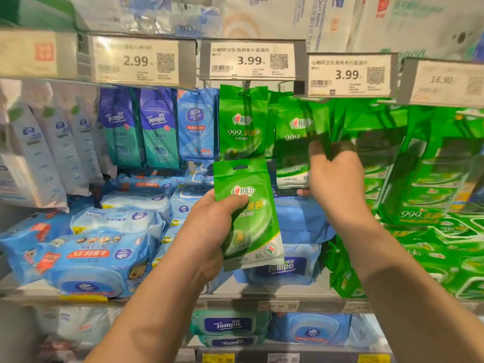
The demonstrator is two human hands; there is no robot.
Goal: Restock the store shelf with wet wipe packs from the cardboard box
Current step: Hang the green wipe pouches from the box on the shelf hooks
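Left hand [209, 231]: curled round a green wet wipe pack [248, 213], thumb across its front, pack held upright, hang hole at 12 o'clock, not yet on any hook. Right hand [334, 176]: reached into the hanging green packs [293, 142] at 1 o'clock of the held pack; fingers seem to be pinching or parting them, thumb under the lower edge. Motion blur there, so the exact grip cannot be told. Cardboard box: not in view.

Judged step: the row is being parted so the held pack can be hung on a peg under the 3.99 price tag [251, 61].

Risks:
- Hang hole is small; the peg is hidden behind the tags and packs. A missed peg is likely if the pack is pushed up blind.
- Hanging packs can be dragged off the peg by the right hand if pulled outward.
- Held pack is gripped low and one-handed; soft film may fold at the top.
- Two neighbouring 3.99 pegs carry similar green packs; the wrong peg could be loaded.

Surroundings: front green pack [243, 121] hangs at 12 o'clock of the held one. Tempo packs [138, 127] and a blue Vinda pack [196, 124] hang at 10 o'clock. Blue bulk packs [99, 258] lie on the shelf at 8 o'clock, green multipacks [432, 184] at 3 o'clock. Access from above is blocked by the price tag rail.
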